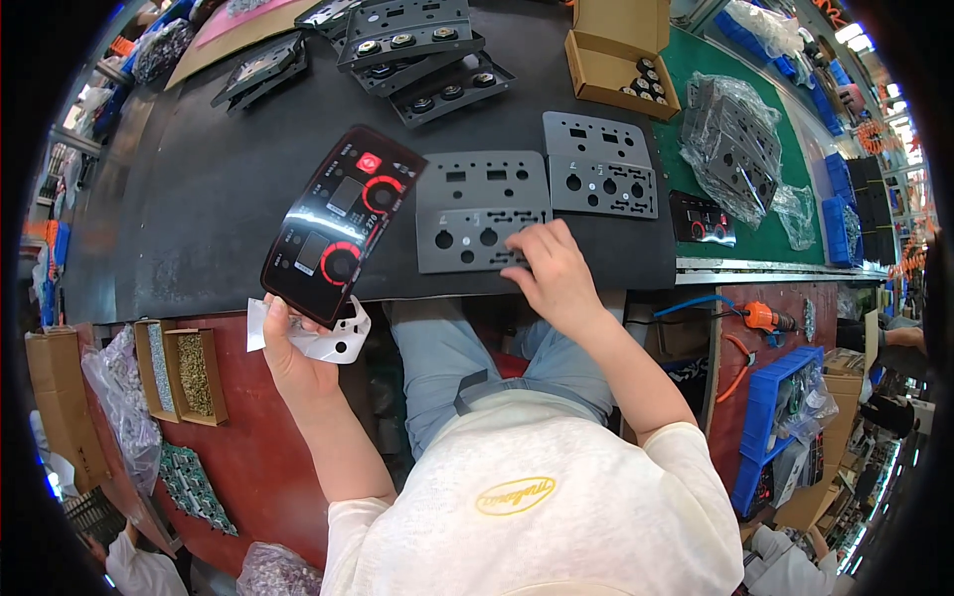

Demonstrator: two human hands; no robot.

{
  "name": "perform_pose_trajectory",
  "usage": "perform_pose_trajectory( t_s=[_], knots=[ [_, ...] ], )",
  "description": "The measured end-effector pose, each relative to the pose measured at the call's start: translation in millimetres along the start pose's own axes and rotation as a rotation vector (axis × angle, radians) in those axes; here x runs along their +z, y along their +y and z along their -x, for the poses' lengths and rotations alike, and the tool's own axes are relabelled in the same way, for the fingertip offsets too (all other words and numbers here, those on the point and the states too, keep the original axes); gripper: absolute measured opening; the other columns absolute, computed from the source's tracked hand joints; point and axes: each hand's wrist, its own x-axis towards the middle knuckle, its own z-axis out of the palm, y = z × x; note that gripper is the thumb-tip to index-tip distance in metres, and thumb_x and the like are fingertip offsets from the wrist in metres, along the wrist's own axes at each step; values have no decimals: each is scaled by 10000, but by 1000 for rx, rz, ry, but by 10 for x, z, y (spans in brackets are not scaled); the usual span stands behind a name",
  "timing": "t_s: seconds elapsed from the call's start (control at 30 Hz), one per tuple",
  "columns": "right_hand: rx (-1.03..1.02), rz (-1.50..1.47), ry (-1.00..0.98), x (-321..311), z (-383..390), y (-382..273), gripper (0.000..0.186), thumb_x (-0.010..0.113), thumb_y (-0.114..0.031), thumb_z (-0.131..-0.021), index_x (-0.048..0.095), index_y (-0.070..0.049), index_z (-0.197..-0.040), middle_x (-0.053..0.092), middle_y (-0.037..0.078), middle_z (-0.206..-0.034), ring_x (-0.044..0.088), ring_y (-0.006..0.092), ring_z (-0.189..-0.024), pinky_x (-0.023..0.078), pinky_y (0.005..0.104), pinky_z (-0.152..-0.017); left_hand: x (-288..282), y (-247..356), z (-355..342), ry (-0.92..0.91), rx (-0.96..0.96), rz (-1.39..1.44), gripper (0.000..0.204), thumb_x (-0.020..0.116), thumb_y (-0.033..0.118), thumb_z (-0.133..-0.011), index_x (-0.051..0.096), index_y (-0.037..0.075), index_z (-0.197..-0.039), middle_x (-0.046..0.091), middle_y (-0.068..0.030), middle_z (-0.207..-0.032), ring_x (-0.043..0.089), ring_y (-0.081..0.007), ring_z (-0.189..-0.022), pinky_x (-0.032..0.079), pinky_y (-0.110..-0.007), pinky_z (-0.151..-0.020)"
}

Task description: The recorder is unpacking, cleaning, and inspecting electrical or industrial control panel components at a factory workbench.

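Thumb and fingers of the left hand (pixel 301 366) are closed, as I watch remotely, on a glossy black panel with red rings (pixel 333 228) — its lower end in the grip, its body tilted over the near edge of the black-topped table (pixel 209 219). A white sheet with round holes (pixel 320 345) shows at the same hand, partly hidden by it. I see the right hand (pixel 552 278) at the near right corner of a flat grey metal plate with cut-outs (pixel 462 199), thumb and fingertips slightly apart; whether that grip holds the plate, I cannot tell. Just right of it lies a second grey metal plate (pixel 599 149) — beyond stands an open brown cardboard box (pixel 618 25).
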Motion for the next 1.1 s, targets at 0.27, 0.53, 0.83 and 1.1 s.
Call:
perform_pose_trajectory(
  t_s=[0.27,0.53,0.83,1.1],
  knots=[
    [-83,-1,-92,-283,219,-79,281,687,-22,-692,601,-26,-960,570,87,-999,532,249,-888,474,329,-754,-230,-175,-112,-214,-276,168,315,589,164,-828,534,-9,-1085,624,-111,-950,596,-82,-653,546,-268,-588],
    [756,-1298,33,-457,269,-28,248,506,-190,-945,613,28,-994,566,44,-867,497,86,-637,413,214,-588,0,-427,-83,-272,-512,-371,102,642,97,-788,597,40,-860,616,-53,-675,583,-124,-541,451,-244,-508],
    [718,-960,138,-367,88,77,271,623,-36,-846,616,7,-1113,562,6,-766,464,62,-604,380,196,-539,207,-471,-333,-206,-383,-628,160,682,38,-762,627,-9,-905,613,-46,-716,585,-109,-604,478,-249,-562],
    [786,-1057,313,-179,-223,271,288,642,-8,-817,494,34,-1061,593,73,-803,529,93,-589,427,201,-520,407,-647,-734,-148,-252,-715,270,693,44,-738,591,-32,-976,616,-53,-744,590,-108,-641,483,-238,-541]
  ],
)
